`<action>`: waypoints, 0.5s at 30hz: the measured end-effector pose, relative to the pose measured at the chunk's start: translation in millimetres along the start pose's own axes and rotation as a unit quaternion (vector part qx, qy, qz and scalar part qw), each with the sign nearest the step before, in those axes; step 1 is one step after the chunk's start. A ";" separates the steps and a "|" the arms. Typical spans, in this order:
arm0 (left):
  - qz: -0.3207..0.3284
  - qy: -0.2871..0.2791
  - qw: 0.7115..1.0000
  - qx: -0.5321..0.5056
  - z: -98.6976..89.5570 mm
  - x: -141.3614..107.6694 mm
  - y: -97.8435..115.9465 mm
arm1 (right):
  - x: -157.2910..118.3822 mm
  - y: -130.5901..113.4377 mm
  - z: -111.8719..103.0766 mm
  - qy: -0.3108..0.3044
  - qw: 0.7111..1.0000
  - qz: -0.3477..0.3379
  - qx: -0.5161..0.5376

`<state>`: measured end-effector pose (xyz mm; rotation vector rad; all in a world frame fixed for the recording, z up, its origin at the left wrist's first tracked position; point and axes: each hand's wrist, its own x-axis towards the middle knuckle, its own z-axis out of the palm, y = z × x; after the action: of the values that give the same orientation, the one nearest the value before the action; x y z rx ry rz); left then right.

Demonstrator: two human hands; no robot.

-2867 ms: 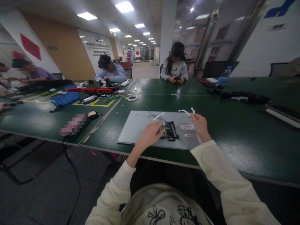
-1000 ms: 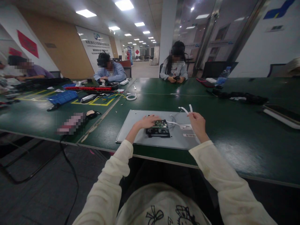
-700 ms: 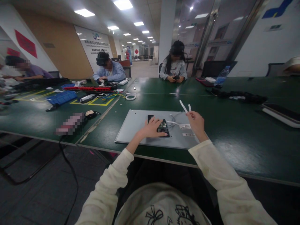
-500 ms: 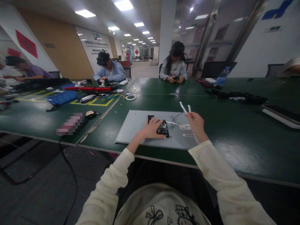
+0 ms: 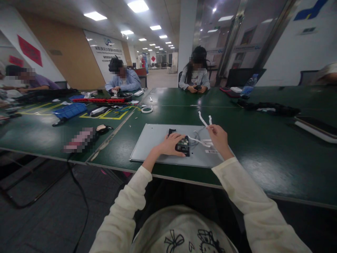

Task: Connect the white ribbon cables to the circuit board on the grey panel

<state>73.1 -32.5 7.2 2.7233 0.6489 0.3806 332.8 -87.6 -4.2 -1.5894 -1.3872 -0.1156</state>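
Observation:
A grey flat metal panel (image 5: 147, 144) lies before me, with a circuit board in a black frame (image 5: 183, 145) on it. My left hand (image 5: 171, 144) lies over the board's left part, thumb along the near side and fingers across the far side, gripping it. My right hand (image 5: 218, 137), above the panel's right part, pinches a white flat cable (image 5: 202, 119) between thumb and fingers. Its two loose ends point up and away from me. Another white strand (image 5: 197, 141) and thin grey wires (image 5: 195, 135) run from the board towards the right hand.
Left of the panel lies a blurred pink item (image 5: 80, 140) with a black cord. Beyond are a blue tray (image 5: 70, 111), a tape roll (image 5: 146, 110) and a small wrench (image 5: 151, 99). People sit across the table. At right are a water bottle (image 5: 249, 87) and a dark-topped device (image 5: 317, 128).
The board has shifted slightly right under my left hand. My right hand has moved a little left, and the cable ends have swung left and towards the far side.

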 end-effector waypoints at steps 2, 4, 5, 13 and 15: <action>0.001 0.006 1.000 -0.002 0.7 -0.8 -0.3 | 0.3 -2.0 2.7 -0.037 0.999 -0.036 -0.015; 0.000 0.009 1.000 -0.002 1.2 -1.6 0.2 | 0.8 -2.9 8.1 -0.091 0.994 -0.063 -0.024; -0.001 0.009 1.000 -0.002 1.3 -2.0 0.6 | 1.1 -2.8 11.4 -0.116 0.990 -0.069 -0.028; -0.011 0.007 1.000 0.000 0.5 -3.0 2.8 | 1.5 2.8 21.7 -0.213 0.967 -0.088 -0.110; -0.010 0.010 1.000 -0.001 1.0 -3.0 2.5 | 0.8 4.9 18.7 -0.197 0.966 -0.089 -0.138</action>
<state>71.8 -36.3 6.6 2.7115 0.6803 0.4026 327.6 -73.3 -16.2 -1.7787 -1.8922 -0.1067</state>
